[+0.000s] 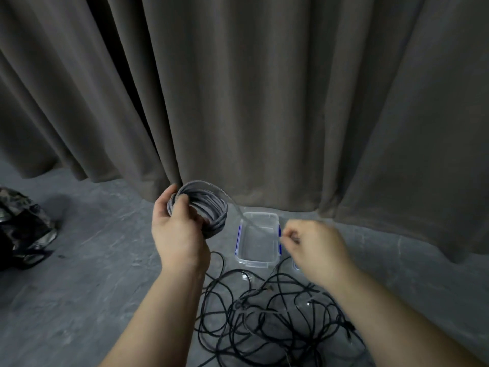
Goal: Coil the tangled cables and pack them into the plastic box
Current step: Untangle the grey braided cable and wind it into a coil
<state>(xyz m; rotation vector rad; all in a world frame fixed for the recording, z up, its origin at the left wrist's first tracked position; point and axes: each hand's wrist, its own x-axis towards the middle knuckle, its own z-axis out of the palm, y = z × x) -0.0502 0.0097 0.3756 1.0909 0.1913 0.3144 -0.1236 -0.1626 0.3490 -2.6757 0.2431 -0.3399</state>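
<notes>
Down at the person's feet the black cables lie in one loose snarl on the grey floor, loops crossing over loops, a few plugs showing among them. None of that heap looks sorted yet, so I'd say most of the work is still to come.

Above the snarl, the right hand has its fingers curled in and seems to pinch the free end of a grey cable; the picture is blurred there, so the pinch itself is hard to make out. That strand runs up and leftward, over the box, to the coil.

The left hand grips the coil, thumb inside the ring and fingers round its near side, holding it in the air just left of the box. The coil has many turns and only a short tail left, so this one cable looks nearly wound.

The box sits open on the floor beyond the tangle and appears to have nothing packed in it yet. What may be its lid peeks out behind the right wrist.

A curtain hangs behind, and a dark bundle lies far left.
</notes>
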